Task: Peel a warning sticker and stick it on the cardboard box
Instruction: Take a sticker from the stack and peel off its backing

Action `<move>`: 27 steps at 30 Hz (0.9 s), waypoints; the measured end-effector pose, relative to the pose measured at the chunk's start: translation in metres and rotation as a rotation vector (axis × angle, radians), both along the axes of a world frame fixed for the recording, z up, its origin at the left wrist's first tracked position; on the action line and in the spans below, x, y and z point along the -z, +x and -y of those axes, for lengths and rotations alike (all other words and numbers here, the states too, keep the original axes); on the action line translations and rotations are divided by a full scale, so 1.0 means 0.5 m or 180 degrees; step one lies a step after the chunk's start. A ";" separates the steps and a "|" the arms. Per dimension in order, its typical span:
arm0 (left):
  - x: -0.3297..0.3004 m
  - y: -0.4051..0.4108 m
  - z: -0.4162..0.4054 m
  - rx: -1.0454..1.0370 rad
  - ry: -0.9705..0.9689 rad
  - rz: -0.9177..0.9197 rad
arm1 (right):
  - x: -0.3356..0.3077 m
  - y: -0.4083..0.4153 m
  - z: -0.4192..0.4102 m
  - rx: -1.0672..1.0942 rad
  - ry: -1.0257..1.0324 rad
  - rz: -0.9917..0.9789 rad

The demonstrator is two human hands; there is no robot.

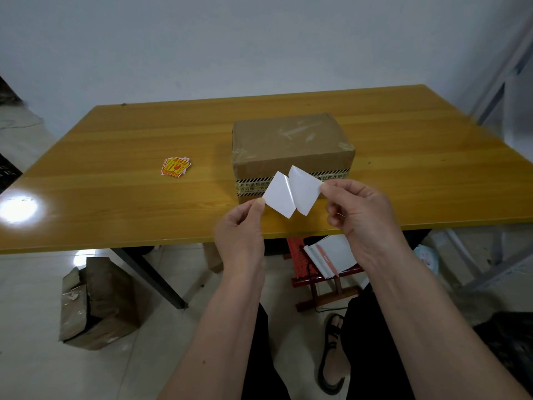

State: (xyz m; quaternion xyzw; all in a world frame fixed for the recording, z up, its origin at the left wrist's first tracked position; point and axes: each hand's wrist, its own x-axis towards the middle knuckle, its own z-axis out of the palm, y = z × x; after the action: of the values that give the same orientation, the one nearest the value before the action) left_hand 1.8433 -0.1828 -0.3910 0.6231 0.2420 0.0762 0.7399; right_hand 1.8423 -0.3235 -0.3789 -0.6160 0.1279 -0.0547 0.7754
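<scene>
Sticker [304, 189] and backing [279, 194], half parted, hang pinched between right hand [357, 209] and left hand [239, 226], the cardboard box [291, 145] just beyond at twelve o'clock on the surface [115, 168].

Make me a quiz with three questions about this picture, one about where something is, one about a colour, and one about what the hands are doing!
1. Where is the little pile of spare stickers?
A. On top of the box
B. On the table, left of the cardboard box
C. On the floor

2. What colour are the two sheets the hands hold, on the side we see?
A. White
B. Green
C. Black

3. What are the hands doing?
A. Resting flat on the table
B. Lifting the box
C. Pulling two sheets apart

Answers: 1 B, the pile lies on bare wood left of the box. 2 A, both sheets show white. 3 C, the left hand and right hand each pinch one sheet, joined only along one edge.
</scene>
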 end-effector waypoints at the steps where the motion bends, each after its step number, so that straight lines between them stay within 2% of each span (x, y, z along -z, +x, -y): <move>1: 0.001 0.000 0.001 -0.0015 0.0000 -0.0006 | 0.001 0.000 0.002 0.0017 0.0004 -0.0005; 15: 0.016 0.008 0.019 -0.0123 -0.0163 -0.0200 | 0.030 0.003 0.047 0.0273 0.0043 -0.0159; 22: 0.017 0.017 0.051 0.0028 -0.0344 -0.0287 | 0.044 0.002 0.106 0.0527 0.0046 -0.0276; 25: 0.012 0.017 0.074 0.0257 -0.0361 -0.0243 | 0.054 0.010 0.137 0.0974 -0.0425 -0.0259; 27: 0.008 0.020 0.091 0.0382 -0.0416 -0.0260 | 0.066 0.026 0.151 0.1363 -0.1187 -0.0107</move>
State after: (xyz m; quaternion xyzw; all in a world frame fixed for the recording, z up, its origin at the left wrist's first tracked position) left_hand 1.8533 -0.2283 -0.3951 0.5894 0.2386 -0.0098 0.7717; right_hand 1.8552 -0.3990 -0.4120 -0.7078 0.2556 -0.2296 0.6173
